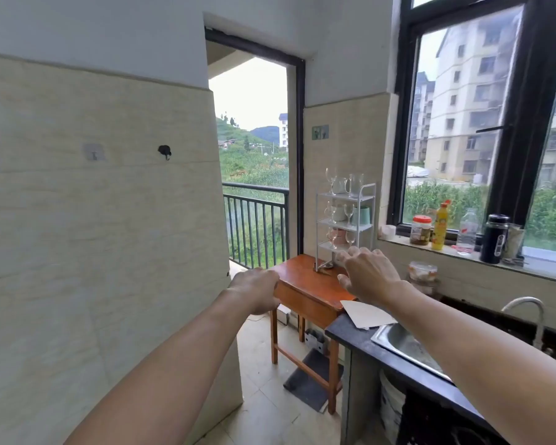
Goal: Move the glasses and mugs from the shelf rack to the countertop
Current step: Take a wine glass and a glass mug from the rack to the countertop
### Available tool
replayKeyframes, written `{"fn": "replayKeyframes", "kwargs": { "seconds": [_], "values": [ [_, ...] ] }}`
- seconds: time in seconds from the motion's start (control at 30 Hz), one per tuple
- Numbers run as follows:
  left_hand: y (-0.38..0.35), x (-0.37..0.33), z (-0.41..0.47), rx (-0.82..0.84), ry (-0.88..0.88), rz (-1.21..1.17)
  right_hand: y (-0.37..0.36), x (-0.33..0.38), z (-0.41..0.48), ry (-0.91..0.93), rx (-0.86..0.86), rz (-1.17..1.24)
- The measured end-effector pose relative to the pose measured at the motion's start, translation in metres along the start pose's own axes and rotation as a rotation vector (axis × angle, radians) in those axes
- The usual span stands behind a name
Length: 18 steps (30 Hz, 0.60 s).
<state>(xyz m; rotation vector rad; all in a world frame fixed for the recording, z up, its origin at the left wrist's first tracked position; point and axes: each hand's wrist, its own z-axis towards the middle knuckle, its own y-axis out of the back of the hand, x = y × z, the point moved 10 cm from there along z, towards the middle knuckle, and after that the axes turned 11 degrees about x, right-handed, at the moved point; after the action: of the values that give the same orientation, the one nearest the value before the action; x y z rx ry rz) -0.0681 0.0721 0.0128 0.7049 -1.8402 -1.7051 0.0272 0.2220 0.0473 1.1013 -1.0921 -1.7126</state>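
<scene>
Against the far tiled wall, beside the balcony doorway, a white three-tier shelf rack (345,220) stands on a small wooden table (308,284). Top tier: one stemmed glass (330,178), two clear glass mugs (350,184). Middle tier: stemmed glasses (349,211) and a pale green mug (362,215). Bottom tier: more stemmed glasses (350,238) and a pinkish mug (338,235). All glassware is still on the rack.

Dark countertop (398,364) runs along the right, just beside the table, with a steel sink (398,343) set in it and a white sheet of paper (365,313) lying near its end.

Both arms are extended forward and well apart. Left hand (257,292): fingers curled loosely inward, nothing in it, in front of the table's left edge. Right hand (365,274): fingers spread and empty, raised in front of the rack's bottom tier; contact with the rack cannot be determined.

Window sill: a red-lidded jar (421,231), a yellow bottle (441,226), a clear plastic bottle (466,231) and a black flask (495,239). All carry labels or printing, but none is legible at this size.
</scene>
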Motion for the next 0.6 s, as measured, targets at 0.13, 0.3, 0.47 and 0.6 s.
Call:
{"fn": "replayKeyframes", "kwargs": {
  "seconds": [0.13, 0.3, 0.47, 0.6],
  "values": [
    [-0.008, 0.008, 0.063, 0.015, 0.017, 0.026, -0.032, -0.023, 0.058, 0.000, -0.014, 0.017],
    [-0.005, 0.028, 0.152, 0.023, 0.030, 0.017, -0.064, -0.055, 0.147, 0.004, -0.015, 0.038],
    [-0.010, 0.056, 0.222, 0.035, 0.044, -0.002, -0.088, -0.070, 0.226, 0.020, 0.000, 0.038],
    [-0.014, 0.084, 0.282, 0.047, 0.049, -0.029, -0.113, -0.074, 0.285, 0.032, 0.015, 0.020]
  ]
}}
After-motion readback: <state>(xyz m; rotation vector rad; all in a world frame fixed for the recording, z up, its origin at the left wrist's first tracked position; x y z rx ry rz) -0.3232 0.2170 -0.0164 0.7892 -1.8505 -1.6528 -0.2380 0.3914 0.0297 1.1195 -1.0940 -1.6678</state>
